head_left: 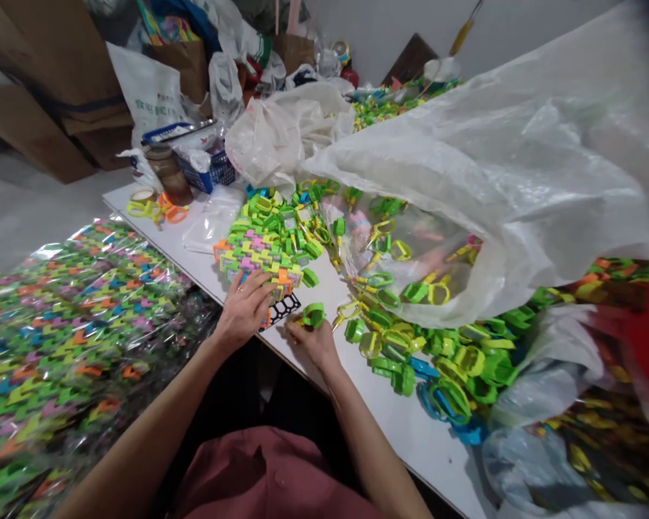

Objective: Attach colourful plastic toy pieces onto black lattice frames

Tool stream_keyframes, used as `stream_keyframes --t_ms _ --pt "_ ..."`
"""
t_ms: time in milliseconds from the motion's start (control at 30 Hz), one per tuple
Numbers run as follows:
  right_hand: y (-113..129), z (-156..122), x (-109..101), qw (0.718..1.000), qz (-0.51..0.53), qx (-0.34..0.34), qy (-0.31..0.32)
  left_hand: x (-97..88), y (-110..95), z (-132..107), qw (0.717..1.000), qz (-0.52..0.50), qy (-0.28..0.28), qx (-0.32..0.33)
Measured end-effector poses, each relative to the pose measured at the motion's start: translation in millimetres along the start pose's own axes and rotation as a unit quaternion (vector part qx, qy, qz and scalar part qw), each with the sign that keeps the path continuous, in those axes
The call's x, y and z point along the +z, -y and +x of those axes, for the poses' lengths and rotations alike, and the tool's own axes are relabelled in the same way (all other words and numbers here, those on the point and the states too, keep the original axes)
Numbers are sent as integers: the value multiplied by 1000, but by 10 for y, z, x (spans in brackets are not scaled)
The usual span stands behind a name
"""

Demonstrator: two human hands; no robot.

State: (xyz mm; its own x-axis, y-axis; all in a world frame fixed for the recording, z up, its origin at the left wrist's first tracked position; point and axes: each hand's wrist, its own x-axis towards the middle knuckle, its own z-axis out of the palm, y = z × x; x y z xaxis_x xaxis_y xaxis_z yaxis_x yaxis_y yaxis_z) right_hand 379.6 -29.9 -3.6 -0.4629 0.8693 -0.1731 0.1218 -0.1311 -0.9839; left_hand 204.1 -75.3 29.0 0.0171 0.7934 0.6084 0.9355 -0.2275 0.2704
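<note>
My left hand (pixel 243 311) lies with fingers spread over a tightly packed block of small plastic pieces (pixel 259 249) in pink, yellow, green and orange. Under the block's near edge, part of a black honeycomb-patterned rack (pixel 285 308) shows. My right hand (pixel 314 344) is closed at the table's front edge, pinching a green loop-shaped plastic piece (pixel 314 315) with a small yellow end. The fingertips partly hide that end. Just right of this hand lie loose green and yellow loop pieces (pixel 394 339).
A large clear plastic bag (pixel 465 166) opens toward me with loop pieces spilling out. Bagged colourful blocks (pixel 76 346) cover the left side below the white table (pixel 438 447). Orange-handled scissors (pixel 174 210), a brown jar (pixel 169 175) and a blue basket (pixel 208 173) stand at the back left.
</note>
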Motion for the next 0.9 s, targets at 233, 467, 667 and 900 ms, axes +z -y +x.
stream_keyframes --t_ms 233,467,667,900 --pt "-37 16 156 1000 0 10 8 -22 45 -28 999 -36 -3 -14" --pt "-156 114 272 989 -128 -69 16 -36 49 -22 1000 -31 -3 -6" --pt "-58 200 351 917 -376 -119 59 -60 -8 -14 999 -2 25 29" --pt "297 133 151 876 -448 -113 135 -24 -25 45 998 64 6 5"
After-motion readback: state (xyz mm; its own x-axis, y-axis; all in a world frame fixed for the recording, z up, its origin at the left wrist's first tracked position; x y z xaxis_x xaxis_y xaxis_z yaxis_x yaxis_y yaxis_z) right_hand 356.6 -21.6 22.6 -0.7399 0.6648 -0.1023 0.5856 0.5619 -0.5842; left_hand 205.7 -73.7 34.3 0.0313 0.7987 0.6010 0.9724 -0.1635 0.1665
